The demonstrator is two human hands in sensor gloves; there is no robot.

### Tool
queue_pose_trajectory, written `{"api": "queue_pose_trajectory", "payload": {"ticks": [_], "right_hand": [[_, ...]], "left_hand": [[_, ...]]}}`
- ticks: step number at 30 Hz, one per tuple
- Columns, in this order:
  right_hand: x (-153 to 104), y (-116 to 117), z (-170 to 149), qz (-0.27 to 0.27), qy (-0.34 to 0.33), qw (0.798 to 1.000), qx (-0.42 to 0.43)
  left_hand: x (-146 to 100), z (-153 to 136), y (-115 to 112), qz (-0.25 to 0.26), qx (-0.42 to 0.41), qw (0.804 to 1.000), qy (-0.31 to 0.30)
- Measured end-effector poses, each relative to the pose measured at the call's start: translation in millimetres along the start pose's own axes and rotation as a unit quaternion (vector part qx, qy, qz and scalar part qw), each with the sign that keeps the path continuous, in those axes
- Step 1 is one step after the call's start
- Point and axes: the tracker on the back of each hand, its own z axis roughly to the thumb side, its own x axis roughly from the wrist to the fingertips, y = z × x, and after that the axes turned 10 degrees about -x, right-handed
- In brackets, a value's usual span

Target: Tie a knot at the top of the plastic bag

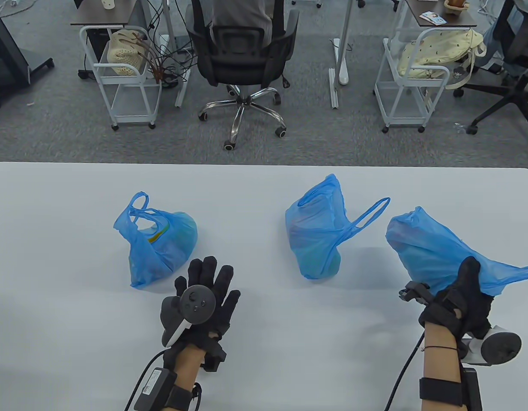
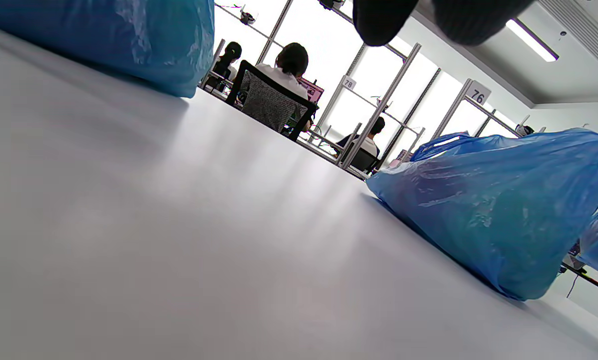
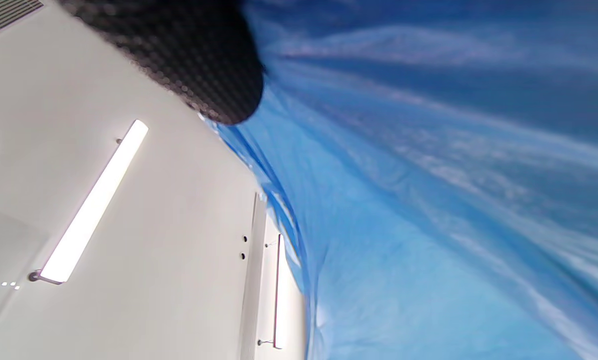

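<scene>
- The blue bag [image 1: 431, 248] I am working on sits at the right side of the white table [image 1: 54, 257]. Its top is pulled out to the right in a long strip.
- My right hand [image 1: 465, 299] grips the bunched plastic near the bag's top, fingers closed around it. In the right wrist view the blue plastic fills most of the picture beside a dark fingertip [image 3: 214, 85].
- My left hand [image 1: 204, 295] rests flat on the table, fingers spread, touching no bag.
- A middle bag [image 1: 315, 239] stands between my hands, farther back, one handle loop sticking out to the right.
- A left bag [image 1: 156, 239] sits just beyond my left hand, handles up.
</scene>
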Motion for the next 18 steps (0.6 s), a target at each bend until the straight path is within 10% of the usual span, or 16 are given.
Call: {"api": "queue_pose_trajectory", "payload": {"ticks": [7, 18], "right_hand": [[-11, 2, 62, 0.008, -0.104, 0.992, 0.065], [-79, 42, 104, 0.173, -0.087, 0.971, 0.142]], "left_hand": [[-3, 10, 6, 0.018, -0.036, 0.999, -0.022], [-16, 34, 32, 0.042, -0.216, 0.965, -0.142]]}}
